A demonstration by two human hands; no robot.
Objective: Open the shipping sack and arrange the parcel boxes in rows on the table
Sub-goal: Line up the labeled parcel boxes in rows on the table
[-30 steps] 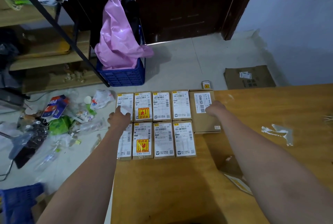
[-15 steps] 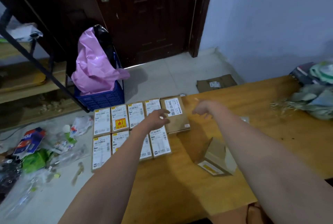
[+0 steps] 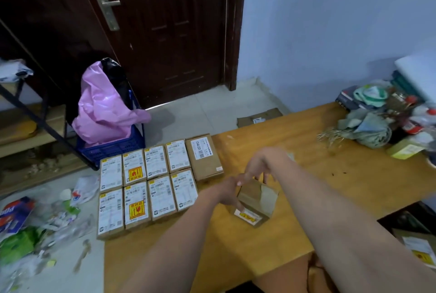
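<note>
Pretty far along by the looks of it: eight small parcels already lined up in two neat rows of four at the left edge of the bench, labels up, touching side by side, plus a bigger flat box parked against the right end of the back row near the far left corner. Now on to the next one, a small brown carton sitting tilted on the bench just right of the rows, label edge down toward the near side. Left hand curled onto its left side, right hand reaching over the top with fingers draped down behind the far edge, so both look to be gripping it, though the exact pinch is partly hidden. Still left: slotting this carton into a row, probably the gap right of the front row. Can't spot the shipping sack for sure, so no telling how many more are waiting.
</note>
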